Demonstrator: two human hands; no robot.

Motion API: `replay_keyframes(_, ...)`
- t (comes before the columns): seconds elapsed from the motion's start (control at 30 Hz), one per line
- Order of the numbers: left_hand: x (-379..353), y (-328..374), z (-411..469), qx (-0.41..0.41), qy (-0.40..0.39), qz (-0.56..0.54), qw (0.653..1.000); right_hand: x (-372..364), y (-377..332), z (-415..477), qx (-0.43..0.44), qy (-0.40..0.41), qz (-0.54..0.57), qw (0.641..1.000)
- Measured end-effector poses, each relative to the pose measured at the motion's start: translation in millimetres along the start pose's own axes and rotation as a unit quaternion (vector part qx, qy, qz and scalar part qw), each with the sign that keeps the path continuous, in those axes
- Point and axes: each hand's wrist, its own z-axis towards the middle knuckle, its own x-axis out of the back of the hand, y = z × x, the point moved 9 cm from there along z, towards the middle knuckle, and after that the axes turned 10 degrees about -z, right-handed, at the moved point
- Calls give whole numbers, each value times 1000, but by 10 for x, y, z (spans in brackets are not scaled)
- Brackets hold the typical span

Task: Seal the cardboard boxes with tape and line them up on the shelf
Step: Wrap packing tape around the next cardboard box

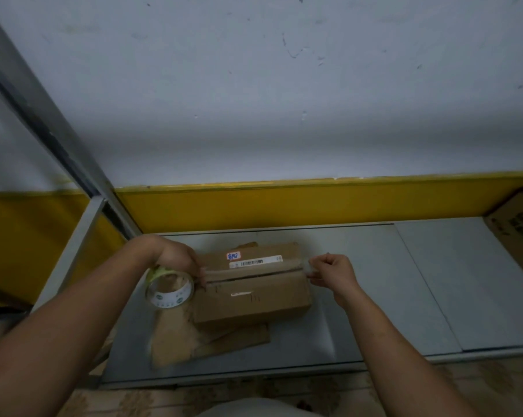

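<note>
A small brown cardboard box (251, 296) with a barcode label lies on the grey metal shelf (374, 296), its top flaps meeting in a seam. My left hand (179, 260) grips a roll of clear tape (170, 291) at the box's left end. A strip of tape stretches from the roll along the seam to the right end. There my right hand (332, 270) pinches the strip's free end just past the box's right edge.
Flattened cardboard (194, 341) lies under the box toward the shelf's front. Another printed cardboard box (518, 230) sits at the far right of the shelf. A grey upright post (58, 121) rises at the left, a yellow wall band (284, 206) behind.
</note>
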Motion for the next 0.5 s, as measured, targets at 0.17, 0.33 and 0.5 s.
replay_keyframes(0.17, 20, 33, 28, 2, 6, 2, 1000, -9, 35, 9, -4, 6, 9, 1000)
replay_keyframes(0.33, 22, 13, 78, 12, 6, 4, 1000, -38, 113, 9, -13, 13, 24, 1000)
replay_keyframes(0.5, -3, 35, 80, 10, 3, 11, 1000, -95, 255, 29, -19, 18, 26, 999)
